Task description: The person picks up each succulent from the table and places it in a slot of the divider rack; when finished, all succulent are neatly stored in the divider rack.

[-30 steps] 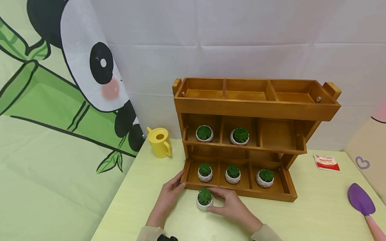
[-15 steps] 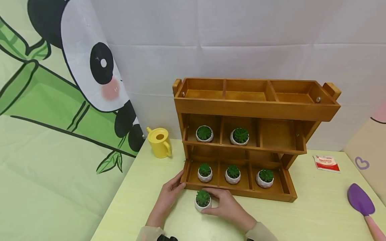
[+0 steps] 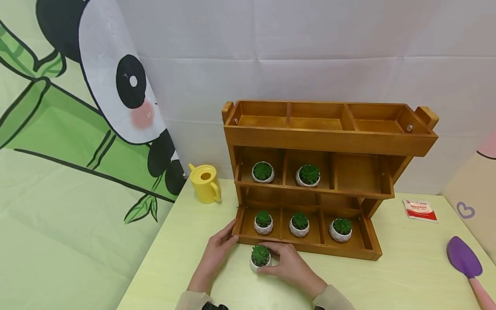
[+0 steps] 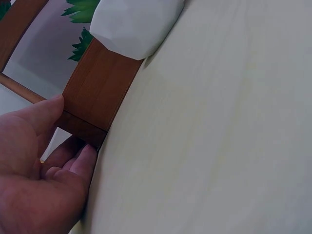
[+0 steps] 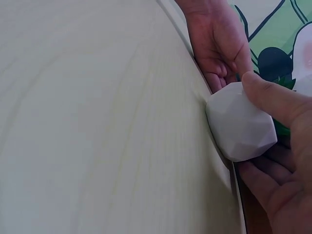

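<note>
A small potted succulent (image 3: 260, 255) in a white faceted pot stands on the table in front of the wooden shelf (image 3: 329, 142). My right hand (image 3: 291, 266) holds this pot from its right side, thumb and fingers around it; the right wrist view shows the white pot (image 5: 240, 122) between them. With my left hand (image 3: 215, 255) I grip the shelf's lower front left corner; in the left wrist view the thumb and fingers (image 4: 84, 163) meet at the wooden corner (image 4: 90, 119). The right hand's far fingers are partly hidden behind the pot.
Three potted succulents, among them one at the left (image 3: 263, 224), sit in the bottom tier. Two more, including the left one (image 3: 263, 172), are in the middle tier. A yellow watering can (image 3: 205, 184), a red-white packet (image 3: 420, 211) and a purple toy shovel (image 3: 463, 257) lie around the shelf.
My right hand has moved slightly left and toward me with the potted succulent, then nearly stopped. The left hand stays at the shelf corner.
</note>
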The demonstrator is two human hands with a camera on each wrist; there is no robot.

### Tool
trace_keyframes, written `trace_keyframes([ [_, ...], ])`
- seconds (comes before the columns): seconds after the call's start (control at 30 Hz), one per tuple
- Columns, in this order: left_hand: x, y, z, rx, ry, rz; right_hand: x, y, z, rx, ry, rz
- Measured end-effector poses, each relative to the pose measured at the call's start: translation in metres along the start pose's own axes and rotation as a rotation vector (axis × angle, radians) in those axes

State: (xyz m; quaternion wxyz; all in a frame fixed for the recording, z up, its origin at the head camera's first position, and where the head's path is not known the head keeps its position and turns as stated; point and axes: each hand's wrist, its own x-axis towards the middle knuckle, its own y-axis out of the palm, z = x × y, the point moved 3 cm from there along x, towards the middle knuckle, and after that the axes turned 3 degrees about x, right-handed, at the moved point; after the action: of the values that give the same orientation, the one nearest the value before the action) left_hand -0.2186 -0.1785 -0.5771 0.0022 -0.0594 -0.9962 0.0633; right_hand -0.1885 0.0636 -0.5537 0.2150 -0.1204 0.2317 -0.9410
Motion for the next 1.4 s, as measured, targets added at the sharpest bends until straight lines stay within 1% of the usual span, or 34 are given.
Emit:
trace_keyframes([
  [0.23,0.0,0.0,0.001,0.009,0.002,0.0,-0.002,0.0,0.0,-0.035,0.001,-0.021],
  [0.47,0.0,0.001,0.001,0.012,0.011,0.003,-0.007,-0.004,0.002,-0.016,0.008,-0.027],
  [0.67,0.0,0.001,0.001,0.008,-0.003,0.001,-0.012,-0.01,0.003,-0.031,-0.001,-0.043],
  [0.83,0.0,0.001,0.001,0.013,-0.011,-0.001,-0.017,-0.021,0.008,-0.055,-0.004,-0.048],
  [1.0,-0.001,0.0,-0.001,0.009,-0.01,0.004,-0.022,-0.035,0.015,-0.097,0.015,-0.063],
  [1.07,-0.001,0.0,-0.002,0.008,-0.008,0.006,-0.025,-0.04,0.017,-0.081,0.019,-0.061],
  [1.23,-0.002,0.0,-0.002,-0.001,-0.001,0.008,-0.029,-0.053,0.021,-0.041,-0.013,-0.062],
  [1.4,-0.001,0.0,-0.001,-0.003,0.002,0.011,-0.033,-0.069,0.028,-0.07,-0.064,-0.083],
])
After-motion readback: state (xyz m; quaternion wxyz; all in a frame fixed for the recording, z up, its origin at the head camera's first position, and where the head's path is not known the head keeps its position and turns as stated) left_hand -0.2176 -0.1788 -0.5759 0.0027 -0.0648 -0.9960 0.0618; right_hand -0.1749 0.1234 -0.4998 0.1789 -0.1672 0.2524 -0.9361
